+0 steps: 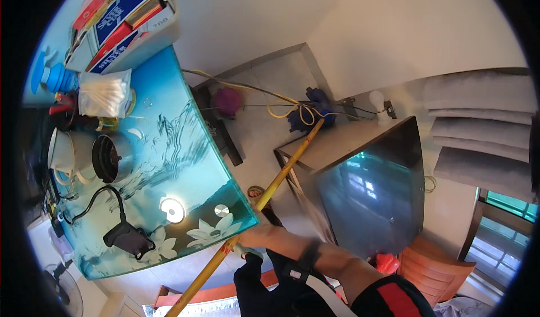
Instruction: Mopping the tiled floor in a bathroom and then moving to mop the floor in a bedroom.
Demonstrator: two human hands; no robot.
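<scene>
My right hand [255, 231] is closed around a long yellow pole [289, 167], just by the near corner of a glass-topped table [190, 148]. The glass corner partly covers the hand and pole. The pole slants from the lower left to the upper centre, where a dark blue, ragged cloth-like bundle [312, 108] lies at its far end. Whether the two are joined I cannot tell. A dark band circles my right forearm. My left hand is out of view.
On the table stand a metal pot [112, 156], a white cup [63, 152], a black phone holder [128, 239], a bag of cotton swabs [105, 93] and boxes. A dark-fronted cabinet [371, 186] stands right of the pole. Yellow and black cables [253, 87] cross near the floor.
</scene>
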